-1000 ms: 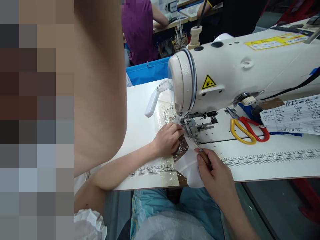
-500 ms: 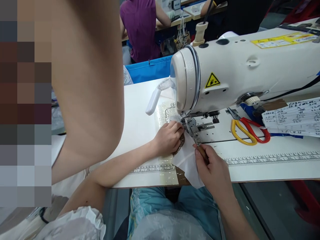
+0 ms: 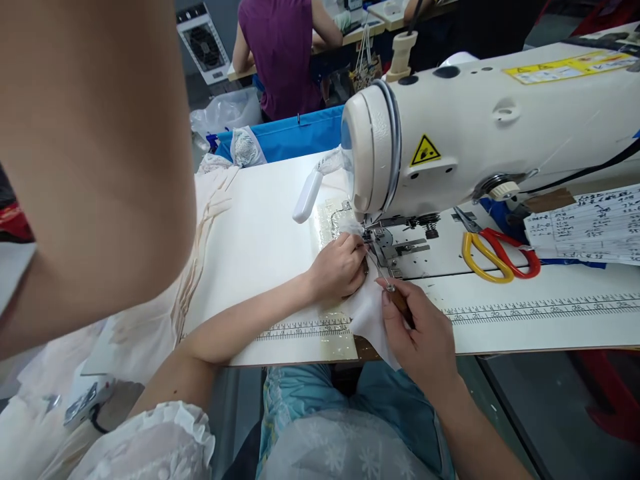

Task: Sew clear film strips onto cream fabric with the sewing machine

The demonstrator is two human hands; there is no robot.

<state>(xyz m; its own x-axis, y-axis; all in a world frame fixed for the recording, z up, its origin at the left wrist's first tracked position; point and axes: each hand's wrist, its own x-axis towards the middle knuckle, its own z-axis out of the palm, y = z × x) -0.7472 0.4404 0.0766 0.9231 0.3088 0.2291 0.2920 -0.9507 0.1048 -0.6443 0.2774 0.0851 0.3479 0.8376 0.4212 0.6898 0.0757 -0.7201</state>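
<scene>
My left hand [image 3: 340,268] lies curled on the table beside the presser foot [image 3: 383,241], its fingertips pinching down a piece of white fabric [image 3: 367,315]. My right hand [image 3: 420,337] is closed round a thin tool with a wooden handle [image 3: 395,297]. The tool's metal tip points at the fabric under the presser foot. The white fabric runs from the needle area back over the table's front edge, between my two hands. The white sewing machine [image 3: 475,113] stands over both hands.
Another person's bare arm [image 3: 95,153] fills the upper left. Red and yellow scissors [image 3: 500,257] and printed sheets [image 3: 585,227] lie right of the needle. Cream fabric [image 3: 200,220] drapes over the white table [image 3: 265,227]. Behind are a blue bin [image 3: 295,137] and a seated person in purple [image 3: 285,53].
The other person's arm has drawn away to the left, uncovering more table and cream fabric. My right hand has crept up towards the presser foot with the tool, and the fabric has slid forward.
</scene>
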